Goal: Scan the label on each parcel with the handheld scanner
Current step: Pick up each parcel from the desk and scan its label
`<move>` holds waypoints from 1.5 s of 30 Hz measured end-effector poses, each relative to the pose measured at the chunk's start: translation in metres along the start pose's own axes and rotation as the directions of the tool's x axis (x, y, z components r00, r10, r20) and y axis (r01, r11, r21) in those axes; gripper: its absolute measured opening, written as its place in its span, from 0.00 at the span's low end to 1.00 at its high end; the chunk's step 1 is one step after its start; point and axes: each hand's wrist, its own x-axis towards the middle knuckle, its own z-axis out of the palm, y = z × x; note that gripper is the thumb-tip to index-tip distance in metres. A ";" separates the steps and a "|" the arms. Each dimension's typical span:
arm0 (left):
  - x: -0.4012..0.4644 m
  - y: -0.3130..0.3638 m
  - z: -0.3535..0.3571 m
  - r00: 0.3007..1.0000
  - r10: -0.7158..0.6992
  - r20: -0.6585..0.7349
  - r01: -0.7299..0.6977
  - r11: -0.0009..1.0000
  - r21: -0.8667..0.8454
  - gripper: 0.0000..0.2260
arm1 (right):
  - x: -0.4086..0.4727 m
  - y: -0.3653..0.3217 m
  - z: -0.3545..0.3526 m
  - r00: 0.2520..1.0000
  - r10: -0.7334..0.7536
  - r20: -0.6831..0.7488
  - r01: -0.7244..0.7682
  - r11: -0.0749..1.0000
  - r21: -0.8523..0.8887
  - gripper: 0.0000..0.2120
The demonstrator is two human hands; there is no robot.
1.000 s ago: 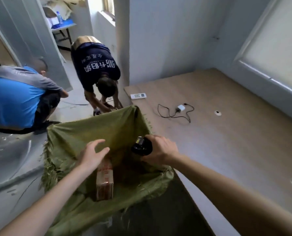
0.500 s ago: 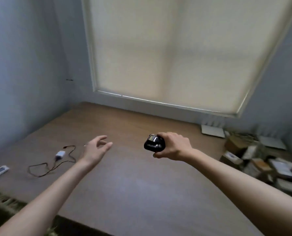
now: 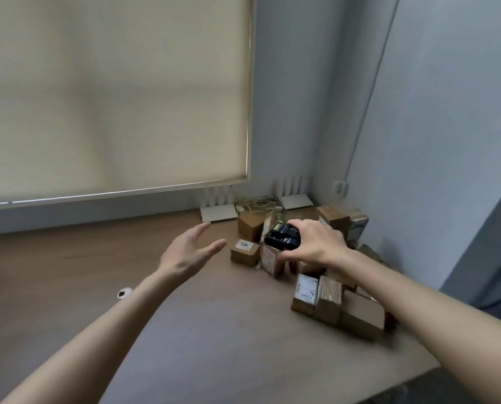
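Note:
My right hand grips a black handheld scanner above a pile of several brown cardboard parcels in the table's far right corner. One small parcel with a white label on top lies at the pile's left edge. Another labelled parcel sits nearer me beside a plain box. My left hand hovers with fingers stretched out, left of the small parcel and holding nothing.
The brown wooden table runs to a front right edge. Two white routers and a tangle of cables stand by the wall behind the parcels. A round hole marks the table near my left forearm. A blind covers the window.
My view swung right from the green sack, across the table, to the parcel pile. Both hands moved with it; the right still holds the scanner, the left stays empty.

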 end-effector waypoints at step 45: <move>0.193 0.038 0.507 0.655 -0.231 0.719 0.536 0.813 -0.227 0.25 | 0.116 0.348 0.278 0.688 0.473 0.551 -0.715 0.312 0.625 0.48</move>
